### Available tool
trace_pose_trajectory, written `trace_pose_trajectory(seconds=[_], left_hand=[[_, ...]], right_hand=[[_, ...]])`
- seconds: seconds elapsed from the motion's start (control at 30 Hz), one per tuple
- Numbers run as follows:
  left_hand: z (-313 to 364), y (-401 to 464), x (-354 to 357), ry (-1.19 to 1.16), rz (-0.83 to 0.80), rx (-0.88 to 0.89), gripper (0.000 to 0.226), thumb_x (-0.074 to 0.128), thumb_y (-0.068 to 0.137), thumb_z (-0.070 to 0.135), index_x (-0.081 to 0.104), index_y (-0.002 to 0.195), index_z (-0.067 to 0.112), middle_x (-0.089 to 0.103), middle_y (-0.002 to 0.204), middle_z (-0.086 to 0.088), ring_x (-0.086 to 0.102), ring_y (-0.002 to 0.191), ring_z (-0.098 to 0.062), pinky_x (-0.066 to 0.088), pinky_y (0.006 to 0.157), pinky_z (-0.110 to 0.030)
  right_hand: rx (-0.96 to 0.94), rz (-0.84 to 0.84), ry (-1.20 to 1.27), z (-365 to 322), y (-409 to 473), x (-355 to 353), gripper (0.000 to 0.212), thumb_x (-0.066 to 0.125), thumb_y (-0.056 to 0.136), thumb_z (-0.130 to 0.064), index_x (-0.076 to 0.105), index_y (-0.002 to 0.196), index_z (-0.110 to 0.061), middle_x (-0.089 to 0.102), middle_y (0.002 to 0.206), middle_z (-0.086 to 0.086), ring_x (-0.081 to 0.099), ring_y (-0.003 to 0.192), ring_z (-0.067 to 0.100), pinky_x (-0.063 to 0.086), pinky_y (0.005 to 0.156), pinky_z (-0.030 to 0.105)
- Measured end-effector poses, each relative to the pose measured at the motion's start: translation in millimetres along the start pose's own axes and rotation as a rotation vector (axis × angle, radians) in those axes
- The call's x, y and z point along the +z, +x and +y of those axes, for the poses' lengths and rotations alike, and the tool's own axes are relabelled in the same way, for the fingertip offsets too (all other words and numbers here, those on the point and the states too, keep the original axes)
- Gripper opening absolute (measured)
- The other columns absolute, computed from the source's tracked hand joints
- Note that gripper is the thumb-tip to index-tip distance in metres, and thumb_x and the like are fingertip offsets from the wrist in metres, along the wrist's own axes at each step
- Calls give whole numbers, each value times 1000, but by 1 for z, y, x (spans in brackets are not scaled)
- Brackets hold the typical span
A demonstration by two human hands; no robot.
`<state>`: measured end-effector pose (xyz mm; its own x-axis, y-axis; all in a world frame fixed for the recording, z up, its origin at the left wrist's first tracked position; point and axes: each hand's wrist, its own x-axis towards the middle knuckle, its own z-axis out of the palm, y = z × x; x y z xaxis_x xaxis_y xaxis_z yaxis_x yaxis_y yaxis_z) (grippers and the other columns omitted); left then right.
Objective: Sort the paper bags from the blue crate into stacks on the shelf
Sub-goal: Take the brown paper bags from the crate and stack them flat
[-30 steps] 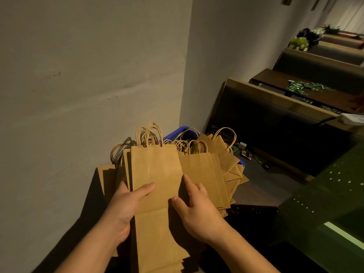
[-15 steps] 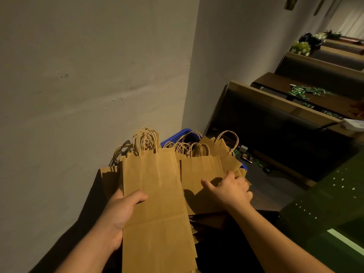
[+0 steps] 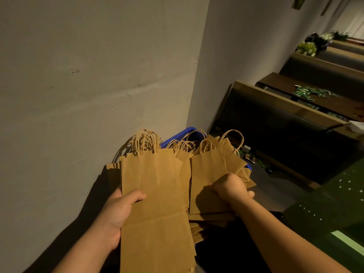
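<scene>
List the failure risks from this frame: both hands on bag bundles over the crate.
1. The right hand clamps a fanned, uneven bundle of short paper bags; loose ones may slide out when lifted.
2. The twisted handles of the tall bags in the left hand bunch close to neighbouring loops and may snag.
3. Little of the blue crate shows; bags beneath could drag out unseen.
</scene>
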<state>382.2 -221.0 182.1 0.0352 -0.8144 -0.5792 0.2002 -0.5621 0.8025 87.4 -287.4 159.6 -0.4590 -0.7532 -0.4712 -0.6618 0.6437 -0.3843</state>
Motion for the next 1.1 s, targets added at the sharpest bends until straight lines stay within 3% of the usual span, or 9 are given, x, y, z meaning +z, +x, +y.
trace_pose_trajectory(seconds=[0.17, 0.23, 0.3, 0.33, 0.5, 0.67, 0.87, 1.0, 1.1], left_hand=[[3, -5, 3, -13, -8, 11, 64, 83, 70, 42, 62, 128, 25, 76, 111, -14, 71, 103, -40, 55, 91, -60], [4, -5, 4, -13, -16, 16, 69, 84, 66, 41, 62, 129, 24, 76, 111, -13, 71, 102, -39, 56, 91, -59], [5, -4, 5, -22, -25, 17, 67, 84, 66, 35, 62, 128, 22, 76, 111, -14, 71, 102, -40, 56, 91, -59], [5, -3, 4, -19, -25, 16, 68, 85, 65, 33, 63, 128, 22, 75, 111, -15, 71, 102, -40, 56, 91, -60], [3, -2, 3, 7, -34, 20, 66, 83, 67, 32, 62, 129, 21, 75, 112, -15, 71, 102, -40, 56, 89, -56], [3, 0, 4, -22, -17, 4, 55, 77, 80, 42, 63, 130, 24, 76, 111, -14, 71, 102, -39, 56, 91, -56], [6, -5, 8, 2, -2, 12, 55, 70, 87, 52, 58, 136, 30, 73, 113, -14, 68, 104, -39, 54, 90, -54], [5, -8, 11, -7, 13, 17, 100, 69, 67, 75, 38, 155, 37, 61, 139, -9, 56, 127, -37, 43, 107, -61], [10, -18, 20, 17, 8, 30, 104, 60, 67, 82, 33, 158, 38, 50, 152, -9, 43, 141, -37, 35, 114, -59]], right_hand=[[-90, 74, 136, 7, -7, -7, 26, 54, 103, -45, 47, 106, -20, 56, 87, -4, 58, 92, 19, 46, 104, 52], [-123, 117, 221, 13, -11, -10, 23, 50, 106, -39, 49, 107, -16, 60, 91, 2, 61, 82, 18, 57, 84, 44], [-161, 181, 266, 17, -19, -16, 20, 48, 107, -34, 50, 104, -14, 60, 92, 5, 56, 73, 14, 50, 61, 30], [-177, 203, 300, 20, -21, -19, 20, 48, 108, -33, 50, 105, -14, 60, 92, 4, 55, 73, 14, 46, 58, 29], [-182, 140, 549, 31, -30, -28, 23, 54, 105, -39, 53, 117, -19, 63, 103, 1, 61, 89, 17, 50, 78, 38], [-196, -69, 831, 29, -55, -34, 20, 57, 104, -34, 63, 114, -18, 66, 97, 9, 58, 77, 20, 43, 64, 30], [-335, -226, 1000, 16, -83, -27, 17, 56, 103, -21, 67, 113, -14, 79, 85, -8, 75, 80, 12, 53, 75, 25], [-421, -365, 1030, 5, -101, -16, 17, 55, 103, -12, 62, 118, -12, 80, 95, 2, 77, 78, 15, 57, 63, 22], [-482, -330, 917, 4, -103, 1, 29, 62, 102, -21, 58, 131, -19, 78, 96, -6, 71, 77, 5, 53, 68, 19]])
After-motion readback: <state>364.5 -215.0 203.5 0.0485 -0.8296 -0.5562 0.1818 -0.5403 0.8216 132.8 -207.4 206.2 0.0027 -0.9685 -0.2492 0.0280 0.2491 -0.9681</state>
